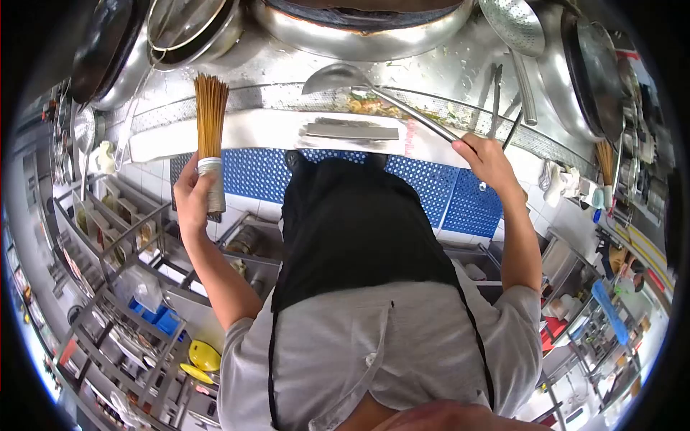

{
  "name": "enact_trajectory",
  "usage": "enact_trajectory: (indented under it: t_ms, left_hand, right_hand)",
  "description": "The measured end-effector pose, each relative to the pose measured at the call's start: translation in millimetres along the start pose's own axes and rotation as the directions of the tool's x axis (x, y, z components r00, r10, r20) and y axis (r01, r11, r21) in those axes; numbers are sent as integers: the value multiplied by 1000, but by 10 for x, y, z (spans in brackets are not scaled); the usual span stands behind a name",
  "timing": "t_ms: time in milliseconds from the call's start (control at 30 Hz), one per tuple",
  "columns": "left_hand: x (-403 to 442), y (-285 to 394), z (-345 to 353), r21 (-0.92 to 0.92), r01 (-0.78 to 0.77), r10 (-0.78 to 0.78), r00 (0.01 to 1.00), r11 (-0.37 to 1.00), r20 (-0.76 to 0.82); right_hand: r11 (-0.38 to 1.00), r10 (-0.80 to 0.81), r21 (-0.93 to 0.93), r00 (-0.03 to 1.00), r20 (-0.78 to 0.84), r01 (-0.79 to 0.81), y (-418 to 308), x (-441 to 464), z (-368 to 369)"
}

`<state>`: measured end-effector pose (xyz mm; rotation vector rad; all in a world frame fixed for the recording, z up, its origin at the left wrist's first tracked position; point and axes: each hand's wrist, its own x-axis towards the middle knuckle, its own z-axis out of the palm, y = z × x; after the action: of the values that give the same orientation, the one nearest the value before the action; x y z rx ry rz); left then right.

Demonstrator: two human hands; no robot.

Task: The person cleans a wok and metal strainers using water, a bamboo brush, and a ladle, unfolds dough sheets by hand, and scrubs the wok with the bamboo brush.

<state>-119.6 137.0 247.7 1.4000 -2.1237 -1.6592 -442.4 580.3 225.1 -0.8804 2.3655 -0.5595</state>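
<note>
A bamboo brush (210,118) with tan bristles pointing up stands out to the left; my left hand (192,194) is wrapped round its pale bound handle. On the right, my right hand (489,164) grips the handle end of a long metal ladle (406,108). The ladle's bowl lies over the steel stove top, near the strip of food scraps (381,105). Below the bowl, a flat metal bar (352,132) rests along the pale front edge of the counter (269,136).
A large wok (366,43) sits at the top centre. Pans stand at upper left and upper right (568,79), with a perforated skimmer (514,29) beside them. Racks (108,251) line the left. Blue perforated matting (424,188) covers the floor.
</note>
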Motion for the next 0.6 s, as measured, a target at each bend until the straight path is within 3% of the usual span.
enact_trajectory:
  t_ms: [200, 333, 467, 567, 600]
  left_hand:
    - [-332, 219, 427, 10, -54, 54, 997, 998, 55]
    - [-228, 179, 467, 41, -109, 101, 980, 993, 172]
    - [-162, 344, 550, 107, -136, 104, 959, 985, 263]
    - [-44, 336, 519, 253, -171, 89, 948, 952, 306]
    - [-42, 388, 522, 273, -185, 94, 944, 944, 316]
  right_hand:
    - [981, 4, -194, 1000, 22, 0, 398, -297, -372]
    - [991, 77, -100, 989, -125, -89, 521, -679, -451]
    - [963, 259, -17, 942, -213, -269, 562, -684, -222]
    - [960, 280, 48, 941, -193, -276, 556, -785, 125]
    - [980, 193, 1, 955, -223, -198, 510, -842, 204]
